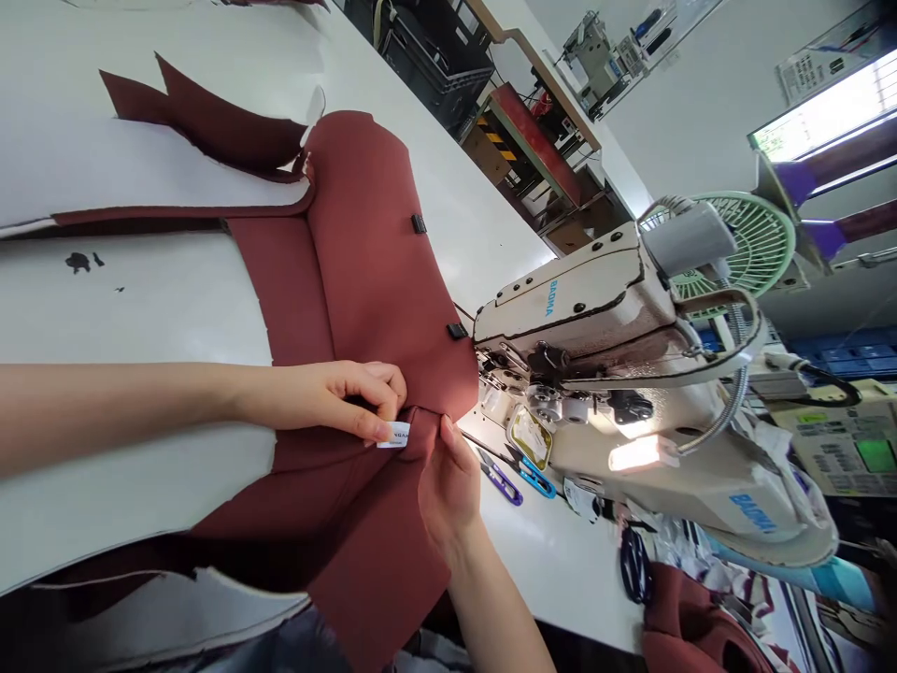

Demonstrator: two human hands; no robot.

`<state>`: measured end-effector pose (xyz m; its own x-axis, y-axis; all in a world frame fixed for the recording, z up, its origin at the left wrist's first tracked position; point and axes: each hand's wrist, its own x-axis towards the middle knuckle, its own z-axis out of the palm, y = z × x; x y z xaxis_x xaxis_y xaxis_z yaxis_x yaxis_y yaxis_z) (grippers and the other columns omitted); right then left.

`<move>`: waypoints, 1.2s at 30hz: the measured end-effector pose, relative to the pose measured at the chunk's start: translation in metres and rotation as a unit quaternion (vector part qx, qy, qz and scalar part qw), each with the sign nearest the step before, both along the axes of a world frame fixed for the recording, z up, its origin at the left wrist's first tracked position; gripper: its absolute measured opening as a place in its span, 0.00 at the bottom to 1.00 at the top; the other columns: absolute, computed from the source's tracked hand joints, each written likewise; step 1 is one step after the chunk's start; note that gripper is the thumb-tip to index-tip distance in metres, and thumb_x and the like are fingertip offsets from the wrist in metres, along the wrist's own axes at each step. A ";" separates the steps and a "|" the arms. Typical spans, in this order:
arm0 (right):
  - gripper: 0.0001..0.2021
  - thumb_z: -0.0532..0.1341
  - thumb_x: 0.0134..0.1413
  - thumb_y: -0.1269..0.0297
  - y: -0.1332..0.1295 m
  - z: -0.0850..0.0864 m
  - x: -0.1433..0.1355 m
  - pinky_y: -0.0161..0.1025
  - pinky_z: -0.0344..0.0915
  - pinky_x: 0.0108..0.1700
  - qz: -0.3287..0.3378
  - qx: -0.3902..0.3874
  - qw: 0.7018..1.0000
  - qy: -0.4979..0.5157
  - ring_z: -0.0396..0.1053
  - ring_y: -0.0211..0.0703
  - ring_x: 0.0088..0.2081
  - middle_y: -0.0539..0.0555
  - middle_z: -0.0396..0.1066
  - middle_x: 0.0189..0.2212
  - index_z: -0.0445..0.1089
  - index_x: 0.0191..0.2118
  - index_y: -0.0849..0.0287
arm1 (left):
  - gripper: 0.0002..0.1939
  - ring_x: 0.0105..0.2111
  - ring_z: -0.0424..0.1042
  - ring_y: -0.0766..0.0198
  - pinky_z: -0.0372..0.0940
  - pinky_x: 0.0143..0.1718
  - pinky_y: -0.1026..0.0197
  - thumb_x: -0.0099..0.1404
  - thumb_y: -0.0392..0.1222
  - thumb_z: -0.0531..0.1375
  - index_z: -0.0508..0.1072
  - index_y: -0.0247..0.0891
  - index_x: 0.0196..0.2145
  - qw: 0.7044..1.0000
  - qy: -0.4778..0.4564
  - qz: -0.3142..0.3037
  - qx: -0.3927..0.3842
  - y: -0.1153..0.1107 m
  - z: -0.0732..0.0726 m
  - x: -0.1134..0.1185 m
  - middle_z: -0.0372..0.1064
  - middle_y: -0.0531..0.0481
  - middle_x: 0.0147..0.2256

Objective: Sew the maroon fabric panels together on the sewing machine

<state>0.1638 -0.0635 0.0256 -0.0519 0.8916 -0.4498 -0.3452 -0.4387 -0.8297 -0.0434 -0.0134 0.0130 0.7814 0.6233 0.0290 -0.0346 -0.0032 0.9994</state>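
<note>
A dark red sewn cover [371, 271] with white-backed panels lies across the white table, two black clips on its far edge. My left hand [364, 400] comes in from the left, its fingers closed on the cover beside a seam. Under its thumb and fingertips a small white label [394, 435] sticks out. My right hand [452, 477] reaches up from below, thumb and fingers pinching the cover's edge just right of the label. The fingers behind the fabric are hidden.
A sewing machine [575, 299] with a lit lamp stands at the right, close to the cover's edge. Purple snips [501, 479], blue snips [533, 475] and a small dish [531, 436] lie near it. More red fabric [690, 622] is at the lower right; a black crate [434, 65] stands behind.
</note>
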 end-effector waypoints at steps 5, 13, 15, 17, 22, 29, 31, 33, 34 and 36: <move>0.13 0.73 0.41 0.51 0.002 -0.002 0.001 0.42 0.72 0.42 0.021 -0.014 1.000 0.000 0.74 0.46 0.36 0.49 0.78 0.30 0.77 0.31 0.52 | 0.20 0.41 0.62 0.64 0.61 0.43 0.67 0.68 0.56 0.60 0.76 0.38 0.28 1.000 0.019 -0.001 0.012 -0.004 0.006 0.000 0.59 0.50 0.40; 0.11 0.73 0.49 0.54 0.000 0.003 0.008 0.37 0.71 0.36 0.053 -0.017 0.998 0.021 0.73 0.41 0.30 0.48 0.76 0.28 0.77 0.33 0.53 | 0.17 0.43 0.62 0.61 0.60 0.46 0.64 0.67 0.53 0.62 0.75 0.38 0.27 0.997 0.056 0.008 0.043 -0.009 0.008 0.001 0.62 0.49 0.43; 0.13 0.73 0.48 0.52 0.001 0.001 0.009 0.39 0.72 0.38 0.070 -0.025 0.996 0.044 0.74 0.42 0.32 0.49 0.77 0.28 0.77 0.33 0.54 | 0.16 0.44 0.61 0.61 0.60 0.46 0.64 0.67 0.51 0.62 0.74 0.38 0.27 0.998 0.056 0.006 0.042 -0.009 0.008 0.001 0.62 0.49 0.43; 0.15 0.73 0.47 0.49 0.003 -0.002 0.010 0.41 0.72 0.40 0.079 -0.036 0.994 0.064 0.75 0.44 0.34 0.50 0.78 0.30 0.77 0.34 0.54 | 0.14 0.45 0.61 0.61 0.59 0.45 0.65 0.67 0.49 0.62 0.74 0.38 0.27 0.998 0.054 0.001 0.038 -0.008 0.008 0.001 0.61 0.49 0.43; 0.15 0.73 0.44 0.50 0.004 -0.005 0.009 0.38 0.70 0.37 0.077 0.007 0.996 0.035 0.72 0.41 0.31 0.49 0.76 0.28 0.75 0.32 0.54 | 0.12 0.47 0.61 0.60 0.57 0.48 0.64 0.67 0.48 0.61 0.74 0.39 0.29 0.997 0.057 -0.004 0.056 -0.009 0.007 0.001 0.61 0.50 0.43; 0.08 0.61 0.48 0.65 0.003 -0.002 0.014 0.39 0.63 0.33 0.137 0.239 0.833 -0.480 0.66 0.43 0.31 0.51 0.71 0.31 0.69 0.37 0.56 | 0.10 0.48 0.65 0.56 0.56 0.55 0.54 0.70 0.48 0.58 0.71 0.39 0.39 0.966 0.169 0.038 0.192 -0.015 0.010 0.022 0.68 0.48 0.44; 0.08 0.56 0.48 0.68 0.001 -0.004 0.016 0.40 0.61 0.31 0.129 0.294 0.699 -0.639 0.65 0.45 0.30 0.56 0.70 0.34 0.68 0.37 0.57 | 0.11 0.49 0.66 0.52 0.58 0.55 0.49 0.69 0.47 0.59 0.71 0.37 0.44 0.938 0.241 0.065 0.242 -0.023 0.011 0.031 0.68 0.43 0.47; 0.11 0.54 0.50 0.71 -0.001 -0.005 0.018 0.42 0.63 0.32 0.128 0.346 0.594 -0.715 0.67 0.48 0.32 0.61 0.71 0.40 0.69 0.40 0.59 | 0.15 0.53 0.65 0.47 0.57 0.58 0.44 0.69 0.46 0.59 0.71 0.34 0.49 0.907 0.289 0.092 0.294 -0.040 0.012 0.037 0.68 0.38 0.51; 0.14 0.54 0.50 0.73 -0.001 -0.005 0.020 0.44 0.65 0.35 0.127 0.376 0.553 -0.733 0.69 0.50 0.36 0.63 0.70 0.44 0.69 0.44 0.60 | 0.19 0.56 0.64 0.45 0.55 0.60 0.42 0.70 0.47 0.58 0.70 0.33 0.53 0.895 0.294 0.101 0.319 -0.053 0.011 0.037 0.67 0.35 0.54; 0.22 0.53 0.52 0.76 -0.002 -0.003 0.022 0.46 0.67 0.43 0.141 0.423 0.486 -0.752 0.69 0.53 0.44 0.63 0.70 0.49 0.67 0.54 0.61 | 0.29 0.64 0.57 0.41 0.49 0.66 0.39 0.70 0.53 0.57 0.65 0.32 0.62 0.887 0.276 0.101 0.357 -0.085 0.010 0.033 0.60 0.33 0.63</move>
